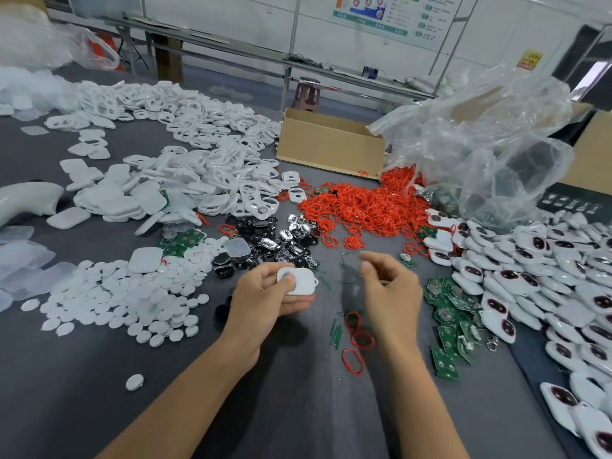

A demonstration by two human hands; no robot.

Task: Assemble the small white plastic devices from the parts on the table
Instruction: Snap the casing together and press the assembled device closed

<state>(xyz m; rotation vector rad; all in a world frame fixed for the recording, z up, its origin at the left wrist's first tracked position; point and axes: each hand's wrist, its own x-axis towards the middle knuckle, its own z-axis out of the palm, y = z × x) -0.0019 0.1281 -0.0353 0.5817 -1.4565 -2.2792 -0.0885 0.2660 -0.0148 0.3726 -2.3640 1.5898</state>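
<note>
My grey table (82, 409) is covered in parts, and the wall poster (381, 11) and yellow sign (531, 60) behind it are too blurred for me to read. A crumpled clear plastic bag (490, 134) sags over the cardboard box (328, 144) at the far right. Glossy white shells (205, 173) pile up at my far left, and assembled white units with dark oval windows (546, 276) lie heaped on my right. Thin red rubber rings (361, 207) sprawl in the middle, flat white discs (132, 299) near left, green circuit boards (453, 313) near right. My left hand (265, 299) grips the small rounded white device (298, 281) over the table's centre, thumb pressed on its face, fingers curled beneath. My right hand (390, 286) hovers beside it, blurred, fingers loosely curled; I cannot tell if they pinch anything.
</note>
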